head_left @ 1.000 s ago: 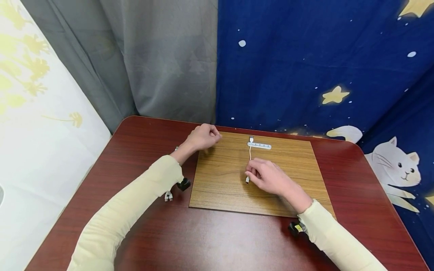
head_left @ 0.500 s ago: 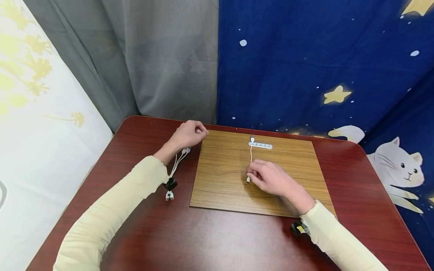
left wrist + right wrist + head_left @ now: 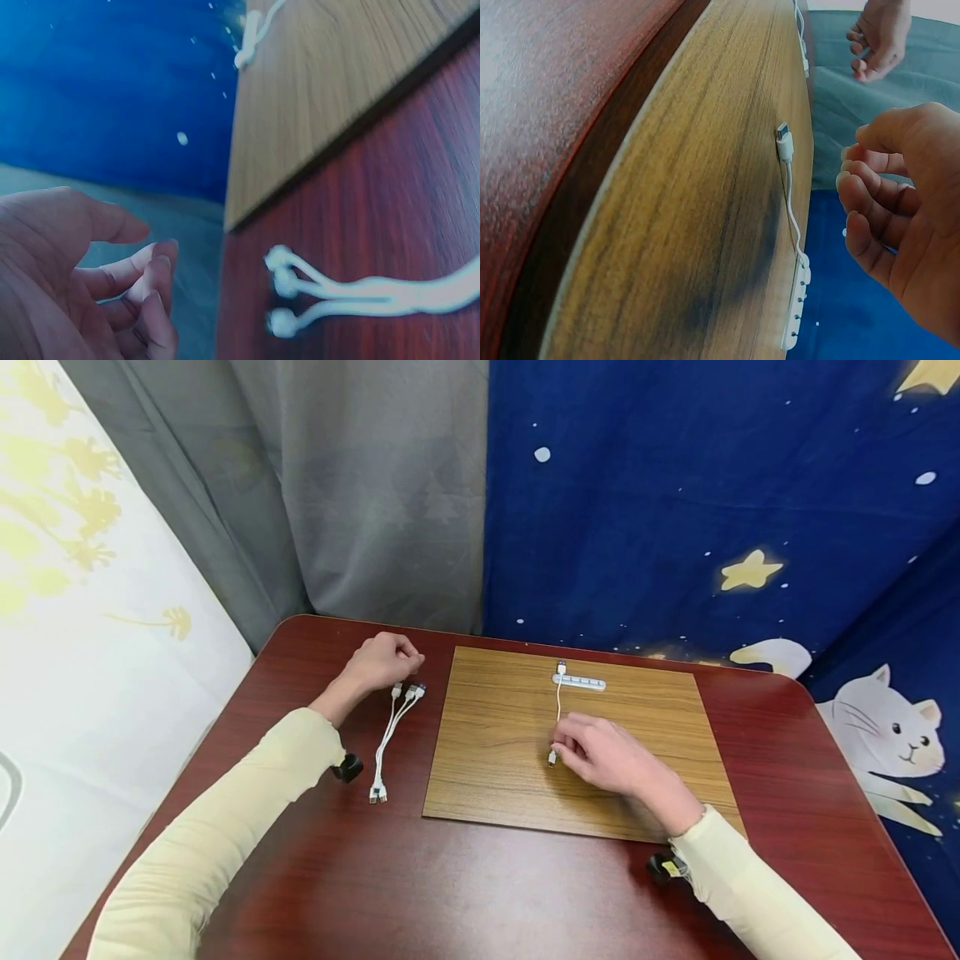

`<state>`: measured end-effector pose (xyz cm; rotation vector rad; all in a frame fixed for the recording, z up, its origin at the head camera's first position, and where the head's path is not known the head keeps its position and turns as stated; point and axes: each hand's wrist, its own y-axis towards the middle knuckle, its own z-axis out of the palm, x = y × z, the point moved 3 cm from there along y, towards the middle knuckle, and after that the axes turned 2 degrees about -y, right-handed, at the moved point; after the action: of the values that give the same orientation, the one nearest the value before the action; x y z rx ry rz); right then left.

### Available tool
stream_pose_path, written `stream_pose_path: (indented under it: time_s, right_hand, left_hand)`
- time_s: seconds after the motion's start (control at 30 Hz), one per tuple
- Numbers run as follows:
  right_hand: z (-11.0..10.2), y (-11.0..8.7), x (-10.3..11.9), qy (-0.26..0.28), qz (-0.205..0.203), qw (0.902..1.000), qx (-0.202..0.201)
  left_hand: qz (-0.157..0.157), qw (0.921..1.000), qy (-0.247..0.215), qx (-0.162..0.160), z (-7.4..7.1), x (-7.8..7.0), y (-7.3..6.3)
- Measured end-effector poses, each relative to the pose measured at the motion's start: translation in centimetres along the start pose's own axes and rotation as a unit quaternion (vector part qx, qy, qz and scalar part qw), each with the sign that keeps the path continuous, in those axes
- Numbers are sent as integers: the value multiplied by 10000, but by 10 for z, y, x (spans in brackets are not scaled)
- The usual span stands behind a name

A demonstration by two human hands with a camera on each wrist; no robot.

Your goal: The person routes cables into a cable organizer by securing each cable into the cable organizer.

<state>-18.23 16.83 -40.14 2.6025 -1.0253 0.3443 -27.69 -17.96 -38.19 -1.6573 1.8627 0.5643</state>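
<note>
My left hand (image 3: 381, 660), fingers loosely bent and holding nothing, hovers by the upper ends of several white USB cables (image 3: 386, 739) on the dark red table. Its thumb and fingertips stand apart in the left wrist view. Over the wooden board, my right hand (image 3: 603, 752) hangs loosely curled and empty, beside a short white charging cable (image 3: 558, 702) that it partly covers in the head view. That cable runs from a small connector (image 3: 784, 144) up to a USB plug (image 3: 561, 668), crossing the left end of a white slotted cable clip (image 3: 585, 682).
The thin wooden board (image 3: 487, 760) lies on the red table (image 3: 480, 893), its left edge between the loose cables and the clip. Grey (image 3: 390, 510) and blue (image 3: 637, 510) curtains hang behind the table's back edge. A small black device (image 3: 347, 767) sits under the left wrist.
My left hand has moved left, off the board's upper left corner to the loose cables, uncovering them. The right hand has stayed nearly still.
</note>
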Motion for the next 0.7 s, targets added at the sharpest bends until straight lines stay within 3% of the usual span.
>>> stream_pose_path:
  time_s: [0.33, 0.7]
  right_hand:
    - [-4, -2, -1, -65, 17, 9999, -141]
    - [-1, 0, 5, -227, 194, 9989, -367]
  left_hand:
    - [-733, 9962, 411, 211, 3, 39, 3]
    - [-859, 9924, 767, 429, 7, 42, -1]
